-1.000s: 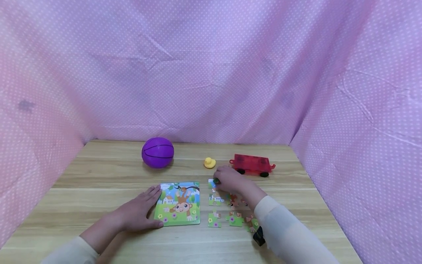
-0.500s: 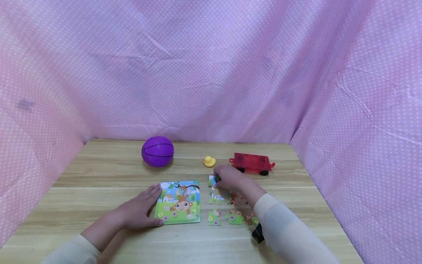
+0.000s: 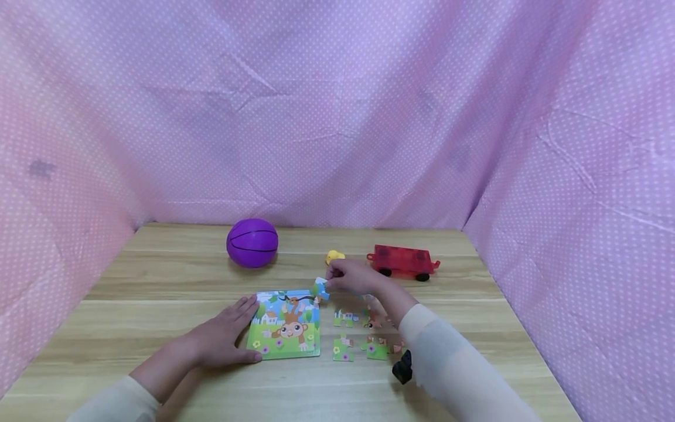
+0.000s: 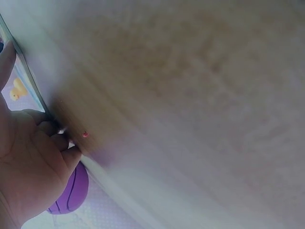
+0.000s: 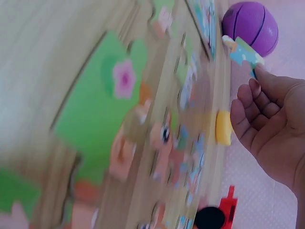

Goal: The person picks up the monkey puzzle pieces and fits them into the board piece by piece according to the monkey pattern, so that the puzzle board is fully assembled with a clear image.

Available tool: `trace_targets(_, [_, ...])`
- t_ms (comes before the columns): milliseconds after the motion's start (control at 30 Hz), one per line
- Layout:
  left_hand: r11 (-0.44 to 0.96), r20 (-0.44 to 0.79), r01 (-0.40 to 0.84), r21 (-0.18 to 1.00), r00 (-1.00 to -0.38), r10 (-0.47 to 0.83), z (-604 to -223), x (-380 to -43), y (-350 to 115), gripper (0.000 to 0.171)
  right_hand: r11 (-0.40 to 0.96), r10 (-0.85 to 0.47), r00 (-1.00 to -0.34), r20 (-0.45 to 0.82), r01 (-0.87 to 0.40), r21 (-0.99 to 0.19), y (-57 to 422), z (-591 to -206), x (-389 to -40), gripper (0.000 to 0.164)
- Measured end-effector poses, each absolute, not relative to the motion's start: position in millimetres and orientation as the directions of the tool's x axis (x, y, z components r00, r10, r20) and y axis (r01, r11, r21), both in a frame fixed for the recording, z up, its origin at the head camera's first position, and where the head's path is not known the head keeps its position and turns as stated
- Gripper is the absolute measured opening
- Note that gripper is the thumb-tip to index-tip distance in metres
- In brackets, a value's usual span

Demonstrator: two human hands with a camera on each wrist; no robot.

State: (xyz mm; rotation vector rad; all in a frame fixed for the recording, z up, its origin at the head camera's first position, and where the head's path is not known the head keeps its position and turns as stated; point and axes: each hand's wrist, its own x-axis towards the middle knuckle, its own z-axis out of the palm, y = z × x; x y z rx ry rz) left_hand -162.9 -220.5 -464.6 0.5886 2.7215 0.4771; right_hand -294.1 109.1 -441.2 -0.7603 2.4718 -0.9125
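Observation:
A monkey picture puzzle board [image 3: 285, 331] lies flat on the table. My left hand [image 3: 218, 337] rests at its left edge, fingers by the upper left corner and thumb by the lower left one. Between thumb and fingertips, my right hand [image 3: 350, 277] pinches a blue and green puzzle piece [image 3: 320, 289], raised over the board's upper right corner; in the right wrist view this puzzle piece [image 5: 243, 51] hangs tilted from the fingertips. Loose puzzle pieces [image 3: 377, 349] lie in rows right of the board, several partly hidden by the right forearm.
Behind the board sits a purple ball [image 3: 252, 243]. A yellow toy duck [image 3: 334, 257], partly covered by the right hand, is at the back middle. Right of it stands a red wheeled toy wagon [image 3: 403, 261]. Pink dotted cloth [image 3: 316, 117] walls the table's back and sides.
My right hand has lifted the puzzle piece from the top of the left row of loose pieces and carried it left to the board's corner. The left hand has stayed put.

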Motion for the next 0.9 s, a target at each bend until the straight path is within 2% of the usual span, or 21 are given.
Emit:
trace_targets(133, [0.861, -0.234, 0.338, 0.379, -0.866, 0.443, -465.2, -163.1, -220.8, 0.115, 0.609, -0.650, -0.744, -0.154, -0.389, -0.691, 92.4, -439.7, -292.2, 0.007])
trace_targets(333, [0.865, -0.245, 0.332, 0.377, -0.864, 0.439, -464.0, -163.3, -220.3, 0.115, 0.586, -0.681, -0.708, -0.188, -0.372, -0.720, 65.7, -442.2, -288.8, 0.006])
trace_targets(433, [0.864, -0.252, 0.329, 0.382, -0.862, 0.439, -463.9, -163.4, -220.4, 0.115, 0.599, -0.687, -0.701, -0.194, -0.394, -0.698, 53.1, -446.3, -287.4, 0.007])
trace_targets(733, [0.861, -0.241, 0.341, 0.376, -0.862, 0.447, -467.1, -164.7, -222.7, 0.116, 0.659, -0.655, -0.721, -0.227, -0.397, -0.639, 21.0, -451.8, -273.4, 0.009])
trace_targets(900, [0.859, -0.233, 0.349, 0.373, -0.861, 0.451, -467.4, -165.8, -223.1, 0.116, 0.708, -0.634, -0.738, -0.232, -0.435, -0.556, 5.7, -453.3, -268.3, 0.010])
